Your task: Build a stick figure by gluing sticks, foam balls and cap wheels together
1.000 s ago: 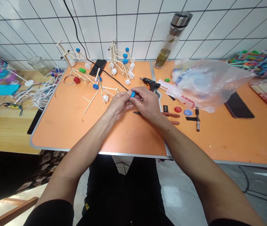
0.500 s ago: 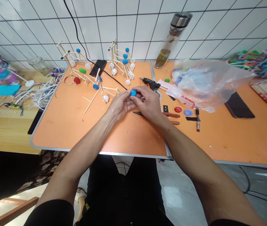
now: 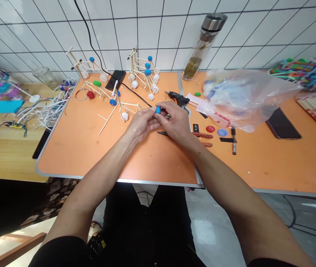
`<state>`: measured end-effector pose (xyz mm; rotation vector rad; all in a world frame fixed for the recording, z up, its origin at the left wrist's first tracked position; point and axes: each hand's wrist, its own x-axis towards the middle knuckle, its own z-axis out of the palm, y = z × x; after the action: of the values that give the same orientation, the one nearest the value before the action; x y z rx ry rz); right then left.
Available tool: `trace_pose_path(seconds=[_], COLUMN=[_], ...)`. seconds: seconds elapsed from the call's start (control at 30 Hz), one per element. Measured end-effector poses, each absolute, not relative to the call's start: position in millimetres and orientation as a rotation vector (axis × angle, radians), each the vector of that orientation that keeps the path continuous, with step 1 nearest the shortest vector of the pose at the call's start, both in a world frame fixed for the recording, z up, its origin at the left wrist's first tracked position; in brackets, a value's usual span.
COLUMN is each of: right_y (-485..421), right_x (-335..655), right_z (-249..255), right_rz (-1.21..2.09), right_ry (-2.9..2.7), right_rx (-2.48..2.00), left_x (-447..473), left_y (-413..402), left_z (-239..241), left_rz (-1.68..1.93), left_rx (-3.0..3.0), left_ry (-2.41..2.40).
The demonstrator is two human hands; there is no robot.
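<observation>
Between the fingertips of both hands is a small blue bottle cap (image 3: 158,110), or something very like one. My left hand (image 3: 142,124) pinches it from the left, its lower fingers curled loosely beneath. From the right, my right hand (image 3: 176,120) grips it between thumb and fingers. Under the right hand lie pliers (image 3: 202,135) with red handles, partly covered. Just behind it is a black glue gun (image 3: 178,98) with its cord. A small stick frame (image 3: 128,107) with a white cap stands left of my hands.
More stick frames with blue and white caps (image 3: 147,72) stand toward the wall. A glass tea bottle (image 3: 199,48), a plastic bag (image 3: 244,96) and a phone (image 3: 283,124) are on the right. Loose red (image 3: 210,129) and blue caps lie near the pliers. Another person's arm shows far left.
The blue cap has turned slightly between my fingertips. Both hands stay in nearly the same place.
</observation>
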<state>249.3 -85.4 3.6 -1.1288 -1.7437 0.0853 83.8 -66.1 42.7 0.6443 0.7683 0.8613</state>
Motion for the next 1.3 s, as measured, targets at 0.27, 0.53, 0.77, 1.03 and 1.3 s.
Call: trace_pose_path(seconds=[0.27,0.53,0.77,1.03,1.3], right_y=[-85.2,-85.3,-84.5,-84.9,-85.3], right_x=[248.7,249.1,249.2,248.1,247.9], right_z=[5.0,5.9,3.5,4.8,5.9], right_rz=[0.111,0.112,0.119,0.132,0.136], right_ry=[-1.717,-1.732,-1.748,-1.731,-1.71], right_rx=[-1.111,-1.105,-1.117,-1.129,-1.119], left_x=[84.5,84.0,83.6,83.8,86.6], left_y=[-66.3,-65.0,-64.4,-63.7,-65.9], left_z=[42.2,39.8,39.2,38.9,43.5], left_rz=[0.864,0.847,0.867,0.863,0.872], left_rx=[0.602,0.624,0.64,0.626,0.571], left_ry=[0.753,0.74,0.8,0.782,0.803])
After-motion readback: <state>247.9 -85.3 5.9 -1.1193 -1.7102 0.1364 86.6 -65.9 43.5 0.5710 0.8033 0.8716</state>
